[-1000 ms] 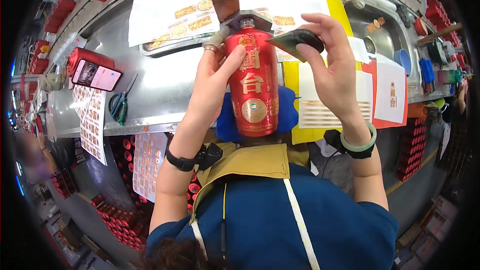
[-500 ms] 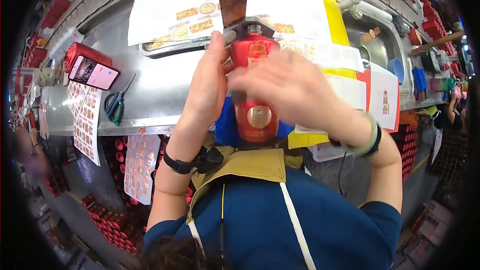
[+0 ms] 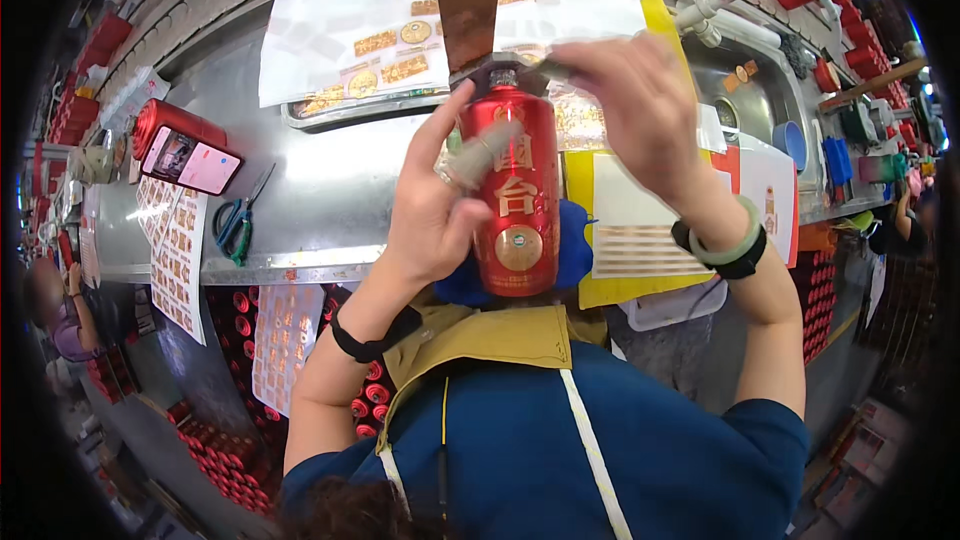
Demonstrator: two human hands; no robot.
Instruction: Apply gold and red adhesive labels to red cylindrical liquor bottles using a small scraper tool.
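Note:
A red glossy bottle (image 3: pixel 515 210) with gold markings and a round gold emblem lies in front of me, its neck pointing away, on a blue cloth (image 3: pixel 575 240). My left hand (image 3: pixel 425 205) is at the bottle's left side with fingers apart. A pale grey finger cover on one of its fingers reaches over the bottle; whether it touches is unclear. My right hand (image 3: pixel 640 105) is raised to the right of the bottle's neck, smeared by motion. Its fingertips point toward the neck, with a greyish tip there. What it holds, if anything, cannot be made out.
A brown wooden post (image 3: pixel 467 0) rises behind the neck. Label sheets (image 3: pixel 330 25) lie over a metal tray; a white sheet with gold strips (image 3: pixel 640 205) is at right. Scissors (image 3: pixel 236 225), a phone (image 3: pixel 190 160) and a sink (image 3: pixel 745 100) flank the workspace.
My right hand has moved from over the bottle up and to the right. My left hand has come down slightly, fingers more spread. The bottle's front markings now show, and the gold-strip sheet is uncovered.

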